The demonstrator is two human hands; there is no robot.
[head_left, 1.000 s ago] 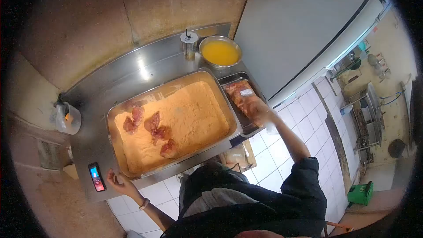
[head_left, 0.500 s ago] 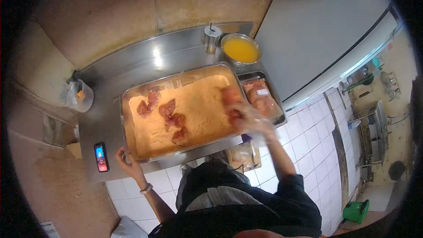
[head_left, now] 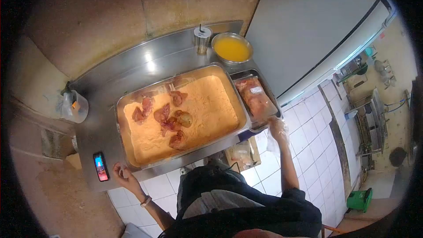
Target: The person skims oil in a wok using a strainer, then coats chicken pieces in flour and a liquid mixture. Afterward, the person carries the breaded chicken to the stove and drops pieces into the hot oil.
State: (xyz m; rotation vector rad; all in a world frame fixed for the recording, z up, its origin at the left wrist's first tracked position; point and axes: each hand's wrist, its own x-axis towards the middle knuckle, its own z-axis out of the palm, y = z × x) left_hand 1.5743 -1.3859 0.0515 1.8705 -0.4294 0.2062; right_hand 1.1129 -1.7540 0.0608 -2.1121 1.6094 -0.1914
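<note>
A large metal tray (head_left: pixel 178 158) holds orange-tan powder (head_left: pixel 207 110) with several dark red meat pieces (head_left: pixel 163 117) lying on its left half. One paler piece (head_left: pixel 184 119) rests among them. Just off the tray's near left corner is my left hand (head_left: pixel 123 176), bare, its fingers loosely curled and apart with nothing between them. My right hand (head_left: pixel 277 128), in loose clear plastic, is at the near right corner of a smaller tray (head_left: pixel 259 127). Packed meat (head_left: pixel 257 99) with a white label fills that tray. The right fingertips are too blurred to read.
Behind the trays stand a metal bowl of yellow liquid (head_left: pixel 232 48) and a lidded cup (head_left: pixel 202 39). A phone (head_left: pixel 101 166) and a plastic tub (head_left: pixel 76 106) sit at the left of the steel counter (head_left: pixel 99 128). A grey panel (head_left: pixel 304 31) rises at right.
My right hand has moved right, from the large tray's right end to the small tray's corner. Red pieces no longer lie at that end; extra pieces lie with the left group. My left hand stays nearby.
</note>
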